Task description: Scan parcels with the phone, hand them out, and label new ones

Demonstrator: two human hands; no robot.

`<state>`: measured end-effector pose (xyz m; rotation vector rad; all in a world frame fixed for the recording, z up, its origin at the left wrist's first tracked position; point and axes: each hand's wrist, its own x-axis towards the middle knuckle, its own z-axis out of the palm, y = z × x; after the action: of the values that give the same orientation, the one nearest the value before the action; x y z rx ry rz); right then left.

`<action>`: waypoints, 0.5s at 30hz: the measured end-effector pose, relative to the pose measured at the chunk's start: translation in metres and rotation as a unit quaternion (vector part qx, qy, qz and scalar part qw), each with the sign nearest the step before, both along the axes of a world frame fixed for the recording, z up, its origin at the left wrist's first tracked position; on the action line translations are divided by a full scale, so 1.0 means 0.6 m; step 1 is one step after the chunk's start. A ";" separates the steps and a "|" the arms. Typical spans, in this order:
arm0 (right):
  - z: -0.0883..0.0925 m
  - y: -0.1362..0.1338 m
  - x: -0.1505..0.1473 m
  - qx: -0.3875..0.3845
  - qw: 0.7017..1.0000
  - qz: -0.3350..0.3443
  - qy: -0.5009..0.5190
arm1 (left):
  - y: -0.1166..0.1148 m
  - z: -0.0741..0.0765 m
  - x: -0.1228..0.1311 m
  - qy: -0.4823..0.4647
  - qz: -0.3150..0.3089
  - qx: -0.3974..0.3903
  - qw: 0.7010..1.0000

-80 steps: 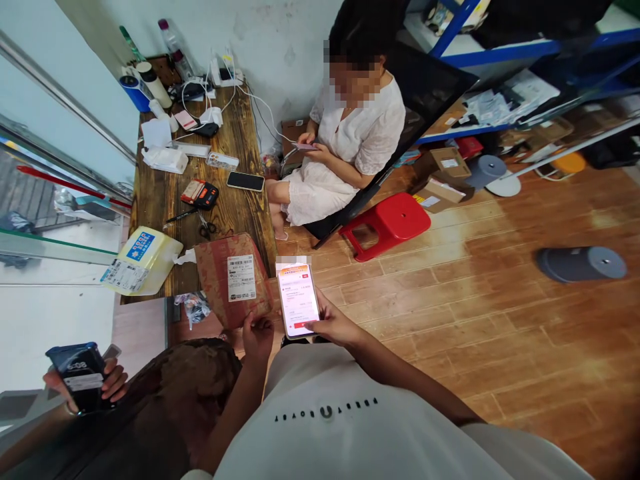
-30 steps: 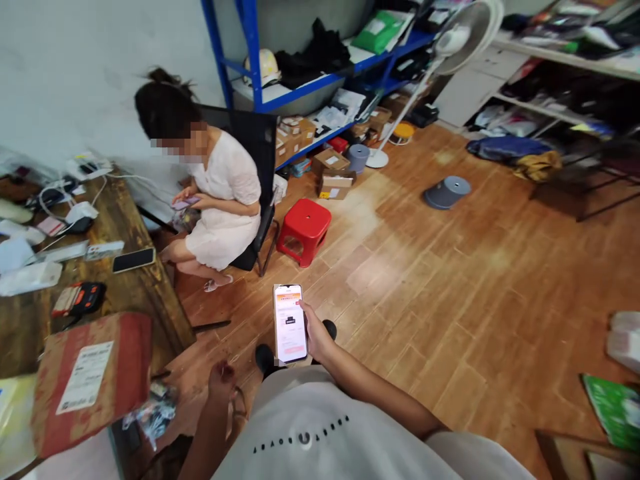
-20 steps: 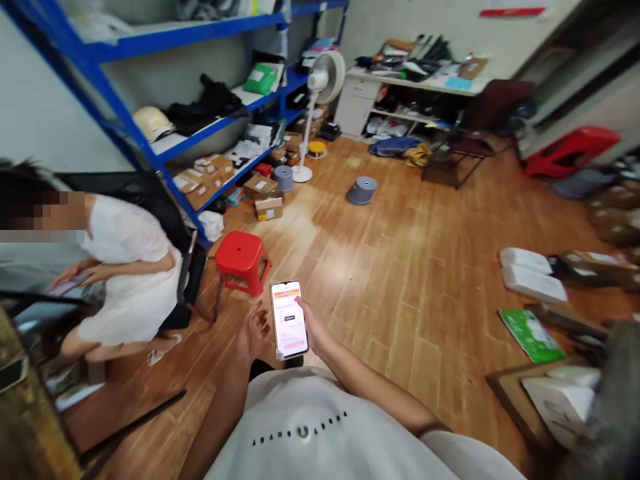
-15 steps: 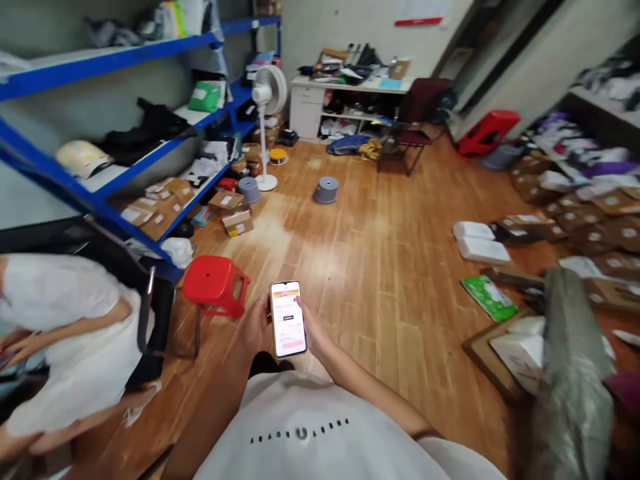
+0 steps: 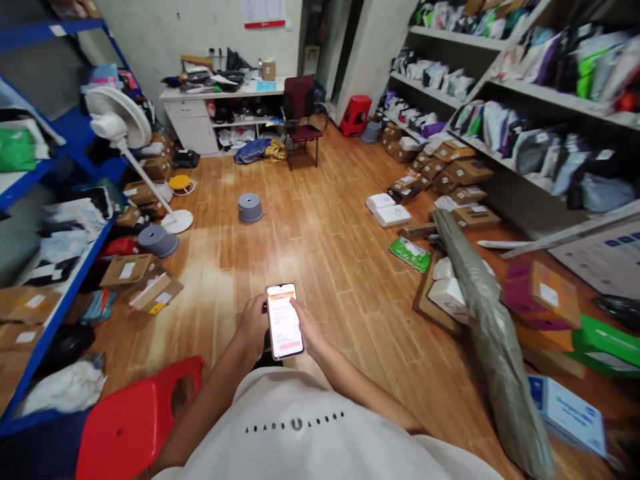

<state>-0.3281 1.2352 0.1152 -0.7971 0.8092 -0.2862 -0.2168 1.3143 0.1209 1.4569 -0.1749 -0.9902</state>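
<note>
A smartphone (image 5: 286, 327) with a lit, mostly white screen is held upright in front of my white shirt. An orange band runs across the top of the screen and a pink bar lies near its bottom; the text is too small to read. My left hand (image 5: 253, 321) grips the phone's left edge, its fingers mostly hidden behind it. On the other edge my right hand (image 5: 307, 327) is closed around the phone, its thumb on the upper right part of the screen.
Close on my left stands a red stool (image 5: 120, 427). A grey stool (image 5: 251, 208) and a white fan (image 5: 145, 173) stand farther ahead. On the right, a long wrapped roll (image 5: 493, 347) lies among boxes beside shelves (image 5: 450, 97) of parcels. A desk (image 5: 190, 123) and chair (image 5: 301, 110) are at the back.
My view has turned right and moved forward; the seated person on the left is out of view, and more right-hand shelving shows. Both hands still hold the phone; a small dark label has gone from its screen.
</note>
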 end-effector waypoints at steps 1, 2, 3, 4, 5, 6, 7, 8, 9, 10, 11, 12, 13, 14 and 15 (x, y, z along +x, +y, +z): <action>0.000 -0.039 0.030 0.000 1.000 -0.013 0.001 | -0.044 -0.003 0.034 -0.004 -0.018 0.000 1.000; 0.001 -0.078 0.057 0.002 1.000 -0.026 0.002 | -0.090 -0.005 0.065 -0.008 -0.037 -0.003 0.999; 0.003 -0.117 0.081 0.006 0.999 -0.039 0.003 | -0.136 -0.005 0.094 -0.010 -0.055 -0.004 0.998; 0.004 -0.157 0.102 0.010 0.999 -0.054 0.004 | -0.184 -0.004 0.119 -0.010 -0.074 -0.003 0.997; 0.005 -0.197 0.120 0.013 0.997 -0.070 0.004 | -0.232 -0.003 0.141 -0.010 -0.092 -0.001 0.996; 0.005 -0.239 0.136 0.016 0.996 -0.087 0.005 | -0.282 -0.004 0.160 -0.012 -0.113 0.001 0.994; 0.005 -0.282 0.148 0.018 0.994 -0.106 0.004 | -0.333 -0.005 0.176 -0.013 -0.134 0.001 0.991; 0.002 -0.327 0.158 0.019 0.992 -0.126 0.003 | -0.386 -0.009 0.190 -0.015 -0.156 -0.001 0.988; -0.001 -0.373 0.167 0.018 0.989 -0.146 0.000 | -0.439 -0.014 0.203 -0.017 -0.178 -0.006 0.984; -0.005 -0.421 0.173 0.017 0.986 -0.164 -0.002 | -0.495 -0.021 0.213 -0.020 -0.199 -0.015 0.980; -0.010 -0.471 0.179 0.015 0.983 -0.180 -0.005 | -0.551 -0.028 0.222 -0.022 -0.218 -0.024 0.975; -0.015 -0.522 0.185 0.013 0.981 -0.194 -0.008 | -0.608 -0.035 0.229 -0.023 -0.237 -0.034 0.971; -0.020 -0.575 0.190 0.011 0.979 -0.205 -0.012 | -0.666 -0.042 0.236 -0.025 -0.253 -0.042 0.966; -0.025 -0.629 0.195 0.009 0.977 -0.213 -0.016 | -0.723 -0.047 0.243 -0.026 -0.268 -0.049 0.962; -0.028 -0.684 0.200 0.007 0.976 -0.218 -0.021 | -0.780 -0.051 0.249 -0.026 -0.279 -0.056 0.958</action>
<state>-0.2078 0.8250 0.0987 -0.5912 0.9412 -0.6855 -0.0673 0.8461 0.0905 1.3542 -0.7001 -1.3683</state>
